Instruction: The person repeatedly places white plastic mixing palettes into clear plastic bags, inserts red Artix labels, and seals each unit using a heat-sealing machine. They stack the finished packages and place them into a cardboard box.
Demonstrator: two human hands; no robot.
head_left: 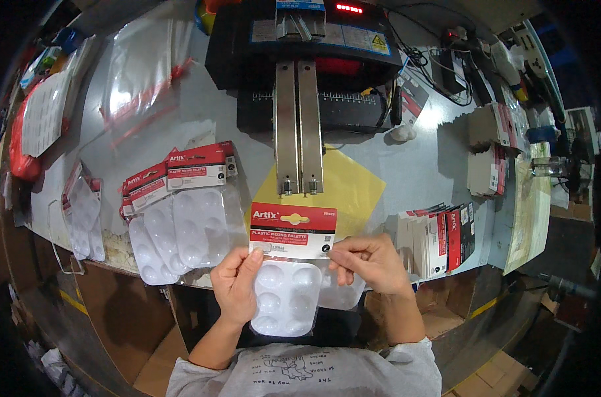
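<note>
In front of me is a white plastic paint palette with round wells, in a clear bag. A folded red and white header card with a yellow hang hole sits across its top. My left hand is closed on the card's left lower corner and the bag's edge, thumb on the front. The card's right lower corner is pinched between thumb and fingers of my right hand. Partly behind the right hand, another bagged palette lies at the table's front edge.
A black machine with two metal arms reaches toward me over a yellow sheet. Carded palettes overlap at left, others beyond. Header cards stand stacked at right. Clear bags lie far left.
</note>
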